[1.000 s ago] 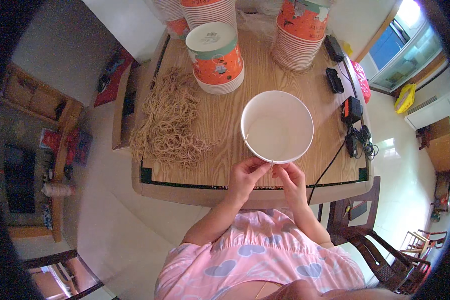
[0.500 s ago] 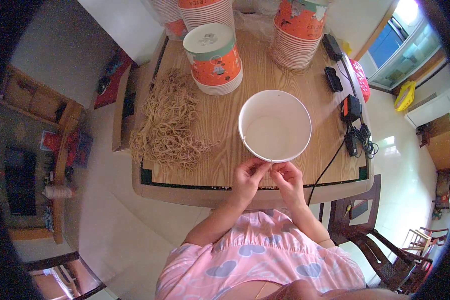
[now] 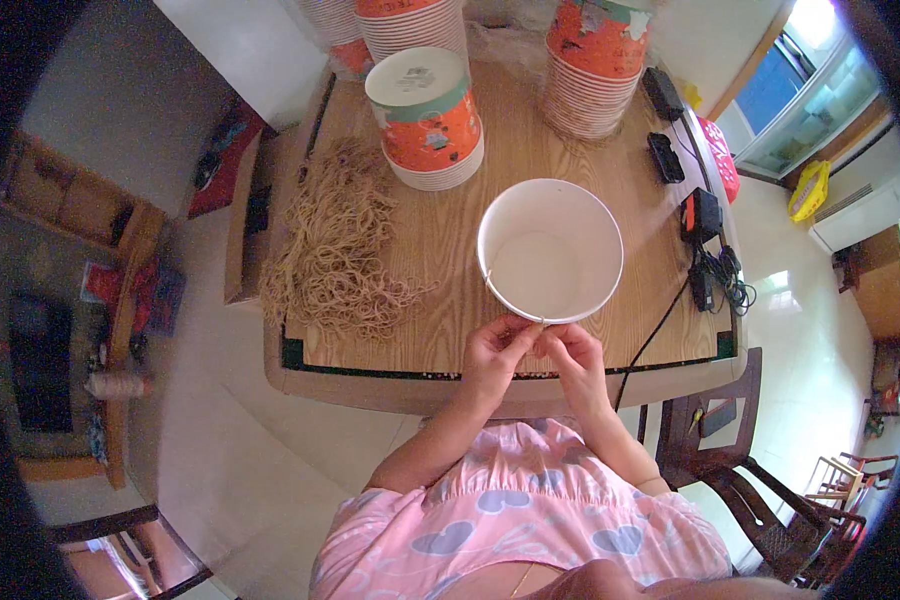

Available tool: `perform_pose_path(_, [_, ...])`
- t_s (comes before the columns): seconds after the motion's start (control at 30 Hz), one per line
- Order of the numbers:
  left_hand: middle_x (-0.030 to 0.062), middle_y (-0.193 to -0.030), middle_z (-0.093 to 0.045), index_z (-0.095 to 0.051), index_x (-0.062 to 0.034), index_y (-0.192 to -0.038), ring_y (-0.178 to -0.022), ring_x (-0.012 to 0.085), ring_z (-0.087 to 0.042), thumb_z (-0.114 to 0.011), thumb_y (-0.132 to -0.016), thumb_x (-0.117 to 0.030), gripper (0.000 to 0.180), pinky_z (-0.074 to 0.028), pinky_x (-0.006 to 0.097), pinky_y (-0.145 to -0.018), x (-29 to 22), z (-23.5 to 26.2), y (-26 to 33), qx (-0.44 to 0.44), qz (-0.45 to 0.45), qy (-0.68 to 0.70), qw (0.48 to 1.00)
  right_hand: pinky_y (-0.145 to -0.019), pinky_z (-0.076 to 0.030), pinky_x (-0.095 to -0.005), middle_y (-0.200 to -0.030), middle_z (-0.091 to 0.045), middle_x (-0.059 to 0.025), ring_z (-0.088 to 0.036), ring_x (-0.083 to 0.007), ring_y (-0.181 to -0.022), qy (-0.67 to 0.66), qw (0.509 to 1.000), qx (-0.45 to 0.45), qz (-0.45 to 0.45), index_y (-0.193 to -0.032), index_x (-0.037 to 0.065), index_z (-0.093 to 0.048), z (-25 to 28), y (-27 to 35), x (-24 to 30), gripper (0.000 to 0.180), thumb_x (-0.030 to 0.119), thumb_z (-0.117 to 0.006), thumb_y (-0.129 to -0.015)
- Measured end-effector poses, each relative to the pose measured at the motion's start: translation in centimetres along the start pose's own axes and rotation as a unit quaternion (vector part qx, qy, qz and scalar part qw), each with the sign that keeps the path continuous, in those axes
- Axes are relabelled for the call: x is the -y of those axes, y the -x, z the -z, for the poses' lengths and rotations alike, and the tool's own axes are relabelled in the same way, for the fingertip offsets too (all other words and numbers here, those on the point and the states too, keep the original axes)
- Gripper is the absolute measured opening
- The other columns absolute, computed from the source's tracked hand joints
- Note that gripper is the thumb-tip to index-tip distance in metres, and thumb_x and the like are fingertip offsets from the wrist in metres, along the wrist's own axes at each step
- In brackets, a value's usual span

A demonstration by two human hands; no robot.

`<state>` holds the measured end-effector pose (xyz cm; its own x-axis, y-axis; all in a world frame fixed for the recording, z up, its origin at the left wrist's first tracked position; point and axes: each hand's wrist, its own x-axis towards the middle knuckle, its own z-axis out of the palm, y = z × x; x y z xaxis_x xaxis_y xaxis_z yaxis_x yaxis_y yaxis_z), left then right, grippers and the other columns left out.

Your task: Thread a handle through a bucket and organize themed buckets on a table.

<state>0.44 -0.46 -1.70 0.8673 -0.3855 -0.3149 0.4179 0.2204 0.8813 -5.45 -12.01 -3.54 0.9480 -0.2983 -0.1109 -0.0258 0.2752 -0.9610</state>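
Note:
A white paper bucket [image 3: 550, 250] stands on the wooden table in front of me, its open mouth facing up. At its near rim, my left hand [image 3: 494, 350] and my right hand [image 3: 574, 354] meet, fingers pinched together on a thin piece of twine [image 3: 542, 322]. A short bit of twine also shows at the left side of the rim. The fingertips hide most of what they grip. To the left lies a loose, tangled heap of beige twine [image 3: 335, 250].
Upside-down orange and green paper buckets [image 3: 432, 135] are nested behind the heap. More stacks, including a plastic-wrapped one [image 3: 595, 75], stand at the back. Black adapters [image 3: 702, 215] and cables run along the right edge. A dark wooden chair [image 3: 710, 430] is at the right.
My right fingers have shifted slightly left, closer to the left fingertips. The bucket and the twine heap stay where they were.

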Motion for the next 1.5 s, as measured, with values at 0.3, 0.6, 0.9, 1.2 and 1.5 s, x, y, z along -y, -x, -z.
perform_pose_path(0.3, [-0.0037,-0.073,-0.06,-0.063,-0.0052,-0.086,-0.062,0.0,-0.05,-0.064,-0.084,-0.009,0.004,-0.033,0.014,-0.049,0.5,-0.3,-0.1,-0.015,-0.013,0.026,0.999,-0.07,-0.043,-0.0205,-0.084,-0.06,0.0005,-0.053,-0.0059,-0.077,0.026,1.0,0.0,-0.01,-0.09,-0.001,-0.058,0.7,0.1,-0.5,0.011,0.009,-0.056,-0.089])
perform_pose_path(0.6, [-0.0004,-0.076,-0.061,-0.062,-0.0018,-0.088,-0.063,0.0043,-0.054,-0.062,-0.085,-0.007,0.006,-0.042,0.017,-0.055,0.7,-0.3,-0.4,0.003,0.0,0.059,0.998,-0.072,-0.045,-0.0229,-0.085,-0.06,-0.0014,-0.055,-0.0084,-0.08,-0.031,0.999,-0.001,-0.022,-0.094,-0.001,-0.059,0.0,-0.2,-0.1,0.011,0.007,-0.054,-0.089])
perform_pose_path(0.9, [-0.0017,-0.077,-0.061,-0.063,-0.0028,-0.088,-0.063,0.0031,-0.052,-0.061,-0.086,-0.008,0.006,-0.04,0.016,-0.053,1.3,-0.4,-0.6,-0.012,-0.05,0.045,0.998,-0.072,-0.045,-0.0219,-0.084,-0.061,-0.0013,-0.055,-0.0081,-0.079,0.022,0.999,-0.01,-0.022,-0.094,-0.002,-0.059,0.7,0.4,-0.7,0.012,0.008,-0.057,-0.088])
perform_pose_path(1.2, [-0.0003,-0.079,-0.062,-0.062,0.0003,-0.091,-0.067,0.0049,-0.056,-0.064,-0.086,-0.017,0.018,-0.047,0.017,-0.059,-0.8,0.7,0.6,-0.022,0.017,0.025,0.999,-0.076,-0.046,-0.0236,-0.085,-0.061,-0.0036,-0.056,-0.0102,-0.08,-0.001,0.999,0.016,-0.038,-0.092,-0.002,-0.059,0.5,0.9,-0.8,0.01,0.003,-0.059,-0.084])
perform_pose_path(1.5, [0.0021,-0.08,-0.063,-0.063,-0.0014,-0.091,-0.068,0.0065,-0.056,-0.071,-0.078,-0.01,0.018,-0.047,0.022,-0.06,0.2,1.5,1.0,0.032,-0.129,-0.277,0.952,-0.067,-0.047,-0.0263,-0.08,-0.06,-0.0067,-0.057,-0.0136,-0.076,0.2,0.975,-0.002,0.099,-0.086,0.0,-0.059,0.7,1.1,-1.0,0.013,-0.001,-0.065,-0.075])
